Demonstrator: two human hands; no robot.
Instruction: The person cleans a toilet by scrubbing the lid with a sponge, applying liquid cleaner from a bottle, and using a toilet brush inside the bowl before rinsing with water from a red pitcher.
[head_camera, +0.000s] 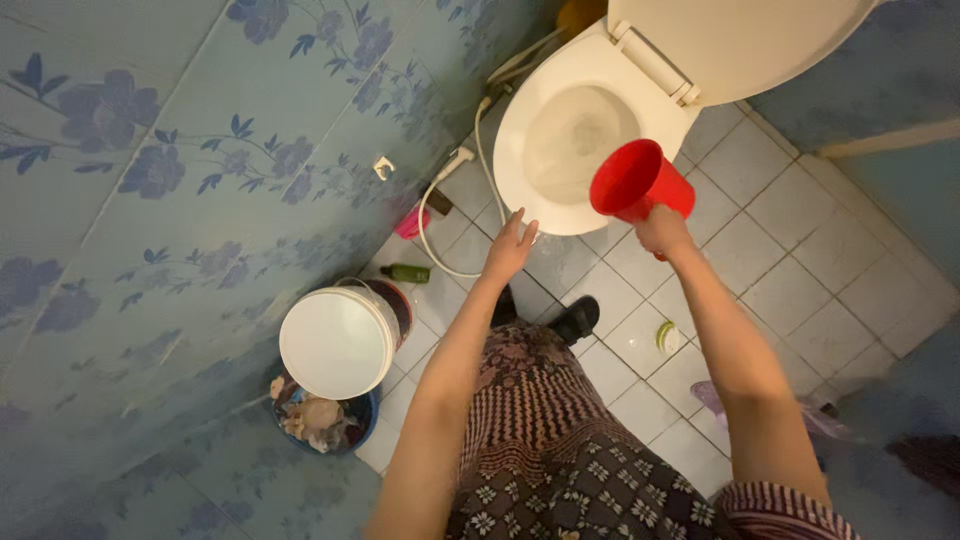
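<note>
My right hand (664, 231) grips a red plastic mug (637, 182) by its handle, tilted with its mouth toward the white toilet bowl (520, 170). The mug hangs over the bowl's front right rim. The toilet lid (740, 40) stands raised behind. My left hand (510, 245) is stretched out with fingers apart, just in front of the bowl's front edge, holding nothing.
A white bucket (338, 342) stands by the floral blue wall (150, 200), with a blue bin of rubbish (322, 422) below it. A spray hose (440, 200), green bottle (405, 273), pink item (410, 222) and small round lid (667, 337) lie on the white tiled floor (800, 270).
</note>
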